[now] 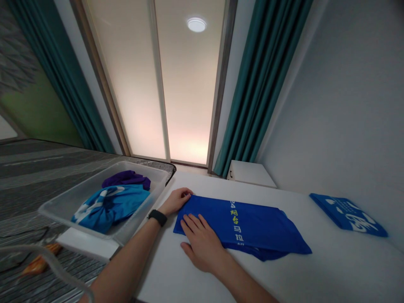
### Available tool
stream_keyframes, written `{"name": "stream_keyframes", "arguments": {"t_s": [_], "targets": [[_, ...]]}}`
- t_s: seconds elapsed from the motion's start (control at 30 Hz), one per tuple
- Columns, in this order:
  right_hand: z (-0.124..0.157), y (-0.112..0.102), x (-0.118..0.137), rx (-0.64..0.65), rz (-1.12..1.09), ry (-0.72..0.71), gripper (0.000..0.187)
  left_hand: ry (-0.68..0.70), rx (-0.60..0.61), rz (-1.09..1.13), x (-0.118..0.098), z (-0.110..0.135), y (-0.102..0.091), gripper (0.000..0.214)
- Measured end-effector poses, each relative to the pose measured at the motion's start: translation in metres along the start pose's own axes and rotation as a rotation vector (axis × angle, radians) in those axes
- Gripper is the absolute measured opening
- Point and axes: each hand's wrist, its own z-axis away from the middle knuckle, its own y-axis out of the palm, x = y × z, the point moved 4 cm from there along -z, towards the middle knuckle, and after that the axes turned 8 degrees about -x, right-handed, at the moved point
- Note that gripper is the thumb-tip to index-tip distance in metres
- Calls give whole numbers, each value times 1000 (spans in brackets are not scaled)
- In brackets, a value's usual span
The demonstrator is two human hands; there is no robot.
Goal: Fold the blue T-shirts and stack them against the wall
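A dark blue T-shirt (261,223), folded into a long shape with a line of white and yellow print across it, lies on the white table (315,277). At its far left corner, my left hand (176,200) has its fingers bent and closed on the cloth edge; a dark watch band is on that wrist. My right hand (204,245) rests palm down on the left part of the shirt, fingers stretched out and the thumb off the near edge. Loose layers of cloth stick out along the shirt's near right side.
Left of the table, a translucent plastic bin (47,209) holds a crumpled light blue garment (118,204) and a purple one (126,178). A folded blue garment (347,213) with white print lies by the right wall. A white cabinet (251,172) stands beyond the table.
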Motion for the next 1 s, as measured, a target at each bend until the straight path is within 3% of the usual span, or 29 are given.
{"name": "stream_keyframes", "arguments": {"t_s": [0.2, 0.4, 0.57, 0.77, 1.0], "targets": [[-2, -8, -5, -6, 17, 16, 56, -22, -36, -32, 0, -2, 1, 30], [-3, -22, -47, -64, 158, 177, 54, -57, -38, -94, -10, 3, -5, 34], [1, -15, -66, -15, 179, 300, 58, 48, -23, -338, -24, 12, 2, 26], [3, -7, -66, 21, 168, 322, 63, 110, -34, -369, -23, 9, 12, 24], [3, -8, -66, 25, 154, 333, 64, 82, -118, -418, -8, 6, -17, 31]]}}
